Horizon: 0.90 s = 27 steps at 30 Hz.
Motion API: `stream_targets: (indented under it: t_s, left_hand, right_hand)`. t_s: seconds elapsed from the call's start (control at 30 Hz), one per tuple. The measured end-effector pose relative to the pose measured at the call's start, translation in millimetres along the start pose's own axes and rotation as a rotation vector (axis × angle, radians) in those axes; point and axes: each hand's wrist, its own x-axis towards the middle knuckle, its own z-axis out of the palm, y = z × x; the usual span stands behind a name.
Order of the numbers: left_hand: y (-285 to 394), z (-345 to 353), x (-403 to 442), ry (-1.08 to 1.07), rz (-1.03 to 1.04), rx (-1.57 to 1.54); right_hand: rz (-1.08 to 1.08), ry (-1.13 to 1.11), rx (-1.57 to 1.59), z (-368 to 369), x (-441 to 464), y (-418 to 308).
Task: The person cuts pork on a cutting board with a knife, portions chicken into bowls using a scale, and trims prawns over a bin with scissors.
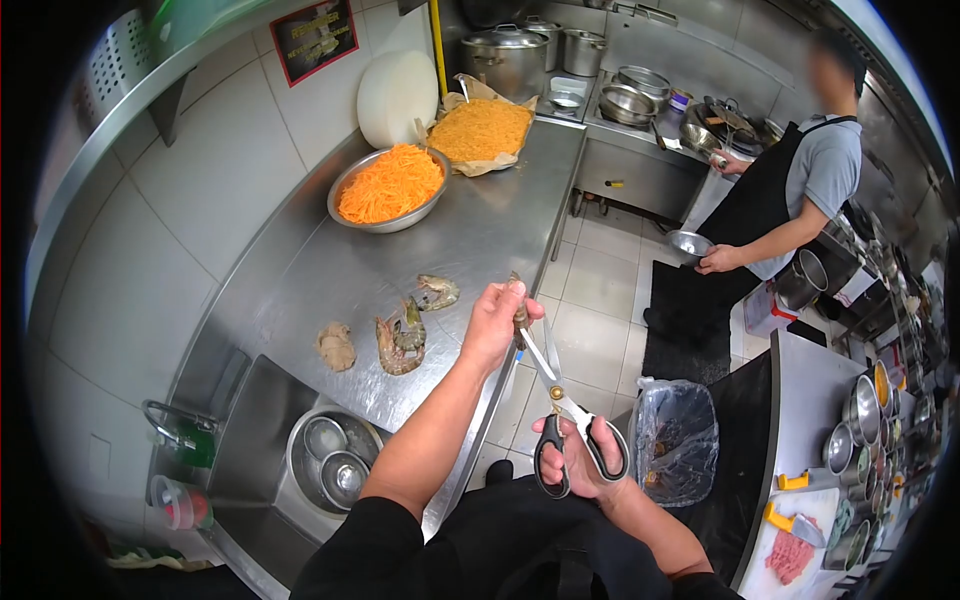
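SIGN: black wall sign with red border [314,42], upper left, lettering too blurred to read fully | LEFT: your left hand [493,322], centre, thumb and fingers clamped on grey-brown raw shrimp [521,322] | RIGHT: your right hand [585,458], lower centre, grips black-and-white-handled steel scissors [557,393], blades parted beside shrimp | COUNTER: more shrimp [400,362] left of your left hand

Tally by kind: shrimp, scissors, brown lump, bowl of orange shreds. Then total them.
Shrimp: 4 (1 in the left hand, 3 on the counter, two overlapping)
Scissors: 1 pair, in the right hand
Brown lump: 1
Bowl of orange shreds: 1
Total: 7
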Motion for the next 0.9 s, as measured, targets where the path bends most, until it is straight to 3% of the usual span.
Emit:
stream_targets:
  t_s: [0.1,0.2,0.33,0.53,0.73,0.9]
  left_hand:
    - [-2.1,0.5,0.1,0.007,-0.003,0.006]
    - [-5.2,-5.2,5.3,-0.022,-0.093,-0.083]
    - [13.8,-6.1,3.2,-0.073,-0.294,-0.206]
    - [26.2,1.8,2.6,-0.043,-0.28,-0.091]
    - [16.3,1.6,6.0,-0.023,-0.119,0.106]
    - [6.8,2.5,1.9,-0.037,-0.098,0.072]
  right_hand:
    - [0.057,0.119,-0.219,-1.3,0.1,-2.5]
    - [0.129,0.284,-0.7,10.4,1.6,-12.4]
    - [0.143,0.346,-0.874,14.1,3.2,-9.9]
    - [0.096,0.363,-0.922,7.1,6.4,-7.7]
    - [0.118,0.372,-0.886,9.3,11.7,-13.9]
    - [0.115,0.38,-0.834,9.2,15.7,-15.8]
